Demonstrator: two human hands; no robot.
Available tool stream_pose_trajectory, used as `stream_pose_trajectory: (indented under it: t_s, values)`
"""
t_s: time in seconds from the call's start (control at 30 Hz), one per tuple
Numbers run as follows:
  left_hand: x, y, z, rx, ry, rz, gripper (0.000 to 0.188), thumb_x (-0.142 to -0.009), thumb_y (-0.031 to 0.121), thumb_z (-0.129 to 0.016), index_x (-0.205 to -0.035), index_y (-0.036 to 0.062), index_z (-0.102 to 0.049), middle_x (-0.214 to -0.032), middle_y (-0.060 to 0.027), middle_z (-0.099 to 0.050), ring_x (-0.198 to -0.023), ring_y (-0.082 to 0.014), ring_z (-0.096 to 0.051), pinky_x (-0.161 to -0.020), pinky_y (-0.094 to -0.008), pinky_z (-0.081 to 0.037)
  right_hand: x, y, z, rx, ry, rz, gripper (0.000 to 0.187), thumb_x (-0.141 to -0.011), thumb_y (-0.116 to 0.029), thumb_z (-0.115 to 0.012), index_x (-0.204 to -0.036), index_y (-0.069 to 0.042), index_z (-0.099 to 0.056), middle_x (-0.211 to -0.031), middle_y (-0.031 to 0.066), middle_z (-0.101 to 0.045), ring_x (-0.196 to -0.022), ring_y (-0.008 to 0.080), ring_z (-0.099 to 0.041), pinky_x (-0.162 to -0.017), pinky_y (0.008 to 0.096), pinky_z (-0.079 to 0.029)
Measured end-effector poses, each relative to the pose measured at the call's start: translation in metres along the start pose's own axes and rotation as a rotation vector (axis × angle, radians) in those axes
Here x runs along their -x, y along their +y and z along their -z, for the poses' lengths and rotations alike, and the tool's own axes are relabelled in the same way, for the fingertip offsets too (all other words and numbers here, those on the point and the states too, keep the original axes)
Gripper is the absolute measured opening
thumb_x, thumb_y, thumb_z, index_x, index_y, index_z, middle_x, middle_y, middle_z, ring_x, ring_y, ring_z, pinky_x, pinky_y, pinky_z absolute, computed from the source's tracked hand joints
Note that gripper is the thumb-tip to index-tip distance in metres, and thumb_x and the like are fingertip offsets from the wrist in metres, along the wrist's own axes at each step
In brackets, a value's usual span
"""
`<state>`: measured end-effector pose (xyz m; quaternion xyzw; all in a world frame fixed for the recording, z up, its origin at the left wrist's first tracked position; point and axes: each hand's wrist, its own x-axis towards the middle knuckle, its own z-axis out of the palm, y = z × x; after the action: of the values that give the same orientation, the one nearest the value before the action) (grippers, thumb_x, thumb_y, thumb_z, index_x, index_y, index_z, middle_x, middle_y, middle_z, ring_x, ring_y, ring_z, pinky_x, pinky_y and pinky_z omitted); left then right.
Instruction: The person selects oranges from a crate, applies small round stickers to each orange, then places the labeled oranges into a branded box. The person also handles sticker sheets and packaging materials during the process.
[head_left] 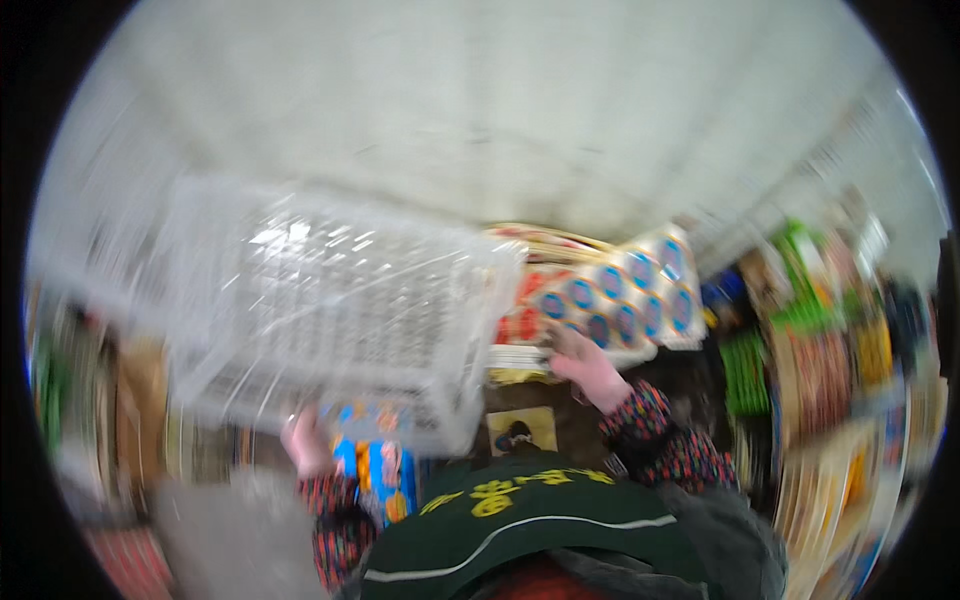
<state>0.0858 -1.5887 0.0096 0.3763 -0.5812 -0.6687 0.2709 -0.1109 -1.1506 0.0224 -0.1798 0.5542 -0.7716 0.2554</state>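
A large translucent white plastic crate (330, 385) spreads across the left and middle, smeared by motion. My left hand (309, 442), in a pink glove, is at its near rim with the fingers bent onto it; blur hides their exact hold. To the right of the crate lies a flat white package (640, 295) printed with rows of blue rounds, tilted over a stack of red and white packages (518, 322). My right hand (592, 372), also gloved in pink, has its fingers closed at the near edge of this package.
Blue and orange packs (388, 475) are below the crate's near edge. A tan square card (522, 430) lies close to my body. Packed goods (825, 370) line the right side, with a brown carton (140, 400) at far left. A pale ribbed wall (500, 100) stands behind.
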Motion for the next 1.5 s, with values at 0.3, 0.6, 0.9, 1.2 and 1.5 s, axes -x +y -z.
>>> stream_pose_trajectory:
  t_s: [0.3, 0.6, 0.9, 1.2, 1.5]
  values:
    - [0.140, 0.011, -0.113, -0.048, -0.769, -0.375, 0.082, -0.079, -0.008, -0.050, -0.156, 0.0022, -0.023, -0.159, -0.0135, -0.029, -0.144, -0.0343, -0.036, -0.103, -0.0473, -0.045, 0.234, 0.019, 0.065, 0.400, 0.510, 0.015, 0.097, -0.071, -0.017, -0.085, -0.150, 0.004, -0.033, -0.142, 0.0178, -0.050, -0.131, 0.0228, -0.048, -0.109, 0.0342, -0.039]
    - [0.316, -0.008, -0.355, -0.063, -1.437, -0.624, 0.084, -0.077, -0.012, -0.054, -0.154, -0.0031, -0.021, -0.158, -0.0180, -0.031, -0.145, -0.0337, -0.033, -0.113, -0.0425, -0.034, 0.409, 0.094, 0.150, -0.010, 1.291, 0.087, 0.046, -0.081, 0.004, -0.069, -0.126, -0.002, -0.064, -0.103, 0.0005, -0.070, -0.091, 0.0112, -0.063, -0.084, 0.0287, -0.051]
    - [0.573, -0.105, -0.621, 0.048, -1.828, -1.079, 0.072, -0.081, -0.008, -0.056, -0.148, -0.0060, -0.033, -0.148, -0.0221, -0.044, -0.141, -0.0295, -0.041, -0.116, -0.0349, -0.031, 0.605, 0.077, 0.276, -0.130, 1.731, 0.113, 0.043, -0.076, 0.005, -0.072, -0.119, 0.002, -0.067, -0.099, 0.0057, -0.071, -0.084, 0.0155, -0.067, -0.078, 0.0297, -0.054]
    - [0.743, -0.206, -0.824, 0.022, -2.064, -0.895, 0.058, -0.082, -0.001, -0.061, -0.139, 0.0004, -0.045, -0.124, -0.0207, -0.062, -0.117, -0.0314, -0.060, -0.101, -0.0372, -0.045, 0.687, 0.031, 0.352, -0.103, 1.930, 0.186, 0.034, -0.079, 0.007, -0.064, -0.112, 0.003, -0.067, -0.097, 0.0073, -0.072, -0.083, 0.0171, -0.067, -0.076, 0.0303, -0.053]
    - [0.832, -0.307, -0.993, 0.019, -2.240, -0.752, 0.053, -0.079, 0.002, -0.062, -0.131, -0.0009, -0.053, -0.121, -0.0147, -0.063, -0.113, -0.0233, -0.061, -0.100, -0.0328, -0.046, 0.682, -0.003, 0.420, -0.064, 2.083, 0.068, 0.036, -0.082, -0.014, -0.073, -0.107, 0.010, -0.062, -0.087, 0.0093, -0.067, -0.074, 0.0165, -0.061, -0.066, 0.0318, -0.052]
